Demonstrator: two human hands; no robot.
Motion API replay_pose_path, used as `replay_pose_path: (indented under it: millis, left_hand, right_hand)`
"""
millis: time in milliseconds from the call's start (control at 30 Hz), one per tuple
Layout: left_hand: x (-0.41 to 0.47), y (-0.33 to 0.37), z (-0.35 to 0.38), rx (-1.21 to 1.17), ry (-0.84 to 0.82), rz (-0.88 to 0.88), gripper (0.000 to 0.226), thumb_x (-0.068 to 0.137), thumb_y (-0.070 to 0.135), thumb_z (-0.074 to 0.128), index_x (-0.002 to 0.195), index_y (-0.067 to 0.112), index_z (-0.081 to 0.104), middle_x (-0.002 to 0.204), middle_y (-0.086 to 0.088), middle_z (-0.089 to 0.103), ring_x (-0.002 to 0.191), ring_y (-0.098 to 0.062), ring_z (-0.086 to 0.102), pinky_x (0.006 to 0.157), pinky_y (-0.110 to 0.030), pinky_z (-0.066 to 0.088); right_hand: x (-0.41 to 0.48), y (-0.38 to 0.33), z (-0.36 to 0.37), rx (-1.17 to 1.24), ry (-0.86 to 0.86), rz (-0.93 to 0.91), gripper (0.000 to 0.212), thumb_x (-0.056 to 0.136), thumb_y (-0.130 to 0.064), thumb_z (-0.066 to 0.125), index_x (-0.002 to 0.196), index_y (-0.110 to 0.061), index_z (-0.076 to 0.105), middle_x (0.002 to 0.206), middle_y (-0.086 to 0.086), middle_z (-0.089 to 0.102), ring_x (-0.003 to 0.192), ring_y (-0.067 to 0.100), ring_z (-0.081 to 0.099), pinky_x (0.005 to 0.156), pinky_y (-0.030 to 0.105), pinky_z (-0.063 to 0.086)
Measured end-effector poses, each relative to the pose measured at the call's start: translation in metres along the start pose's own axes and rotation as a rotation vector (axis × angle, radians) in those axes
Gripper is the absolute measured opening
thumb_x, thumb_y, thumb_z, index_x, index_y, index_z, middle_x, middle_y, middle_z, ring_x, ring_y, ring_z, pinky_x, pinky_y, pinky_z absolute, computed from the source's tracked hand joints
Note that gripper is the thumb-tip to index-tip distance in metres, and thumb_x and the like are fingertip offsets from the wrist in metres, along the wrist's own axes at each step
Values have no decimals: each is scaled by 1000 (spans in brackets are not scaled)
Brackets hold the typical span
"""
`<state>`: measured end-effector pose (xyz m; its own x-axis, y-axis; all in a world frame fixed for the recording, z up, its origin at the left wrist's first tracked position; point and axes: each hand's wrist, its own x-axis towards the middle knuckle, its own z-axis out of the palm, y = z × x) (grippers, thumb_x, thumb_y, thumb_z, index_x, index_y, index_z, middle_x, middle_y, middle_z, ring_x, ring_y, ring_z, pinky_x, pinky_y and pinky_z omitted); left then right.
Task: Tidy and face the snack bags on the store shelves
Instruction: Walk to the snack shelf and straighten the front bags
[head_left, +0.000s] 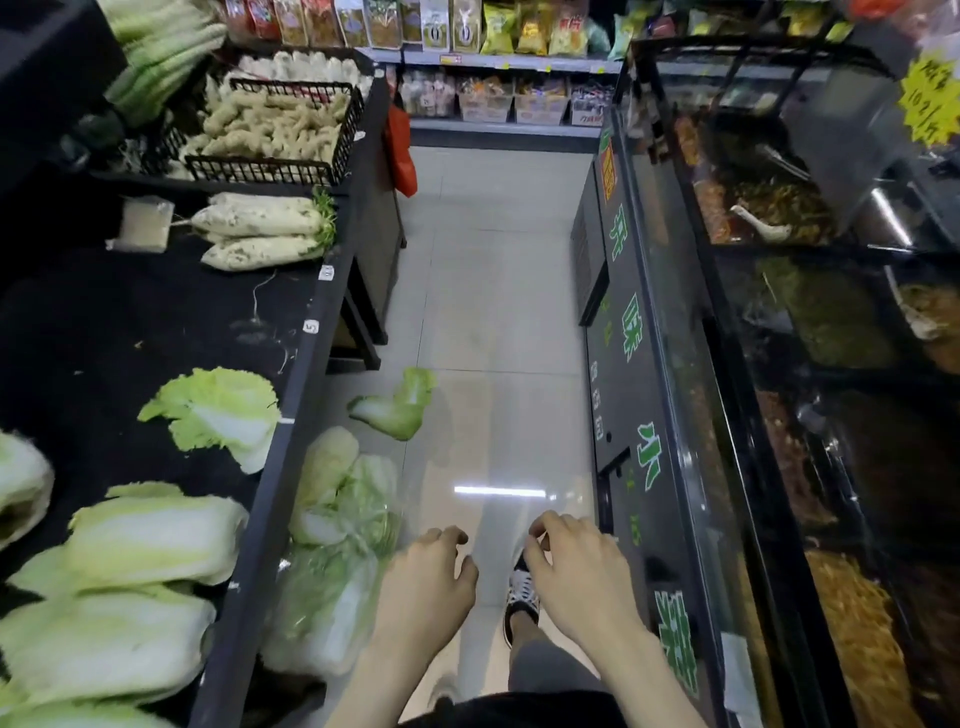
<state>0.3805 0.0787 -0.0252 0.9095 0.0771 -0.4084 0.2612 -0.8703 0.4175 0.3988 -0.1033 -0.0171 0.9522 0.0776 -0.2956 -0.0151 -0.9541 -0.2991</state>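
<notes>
Snack bags (535, 28) stand in a row on the top shelf at the far end of the aisle, yellow, brown and red packs side by side. Boxed snacks (514, 98) fill the grey shelf (509, 63) below them. My left hand (428, 577) hangs low in front of me over the floor, fingers loosely curled, holding nothing. My right hand (574, 564) is beside it, also loosely curled and empty. Both hands are far from the snack shelves.
A black produce stand (291, 431) on the left holds napa cabbages (150, 540), daikon (260, 228) and a basket of ginger (270, 130). A bag of cabbage (337, 545) and a loose leaf (397, 405) lie on the tiled floor. A glass deli counter (675, 364) lines the right.
</notes>
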Motion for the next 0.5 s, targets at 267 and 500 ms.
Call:
replay_pose_path:
  millis: [267,500]
  left_hand:
    - [134,86,-52,-12,37,-16,31,99,33,53,126,25,66,109,7,69,98,-16,68,82,-38,58]
    - [238,113,-97,56,62,-7,36,99,33,52,131,27,66,116,9,72,104,-19,69,84,-33,54]
  right_hand:
    - [121,25,-68,27,8,-34,30,105,-43,36,113,-29,62,107,-7,66,100,16,60,87,35,47]
    - [229,25,-83,20,-42,-62,31,104,-42,36,111,-28,63,105,-9,67,99,15,58,84,34,47]
